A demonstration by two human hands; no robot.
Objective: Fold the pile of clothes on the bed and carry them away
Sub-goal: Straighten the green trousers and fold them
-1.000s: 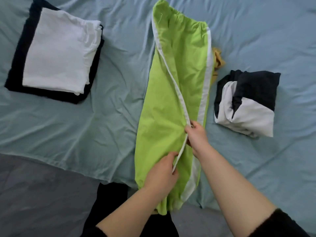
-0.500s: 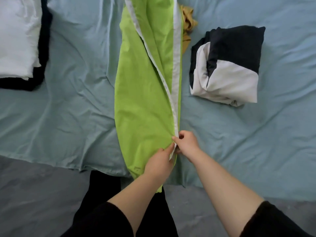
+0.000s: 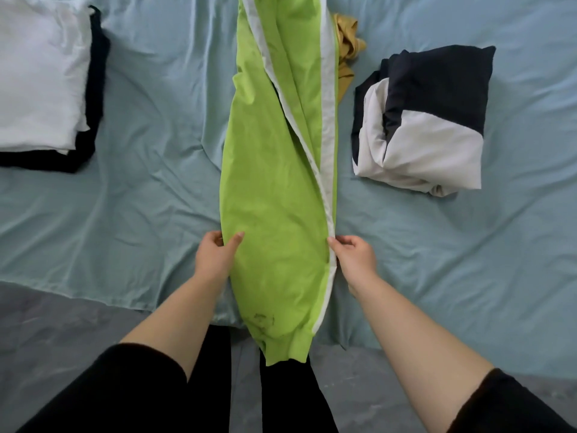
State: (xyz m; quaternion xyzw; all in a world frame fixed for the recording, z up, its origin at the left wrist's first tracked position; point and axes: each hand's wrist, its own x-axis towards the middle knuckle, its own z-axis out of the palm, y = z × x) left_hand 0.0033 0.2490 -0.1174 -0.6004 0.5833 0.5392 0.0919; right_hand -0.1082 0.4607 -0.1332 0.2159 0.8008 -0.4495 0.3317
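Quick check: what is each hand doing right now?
Left hand: closed on the left edge of the green trousers.
Right hand: pinching the trousers' white-striped right edge.

Wide bare sheet is left between the green trousers and the white and black stack at the left. At the right, the gap is narrower: the folded black and white garment and a yellow cloth are found there.

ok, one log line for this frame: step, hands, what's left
step: aligning green trousers | left hand: grips left edge | right hand: grips white-striped edge | left: yellow garment unfolded
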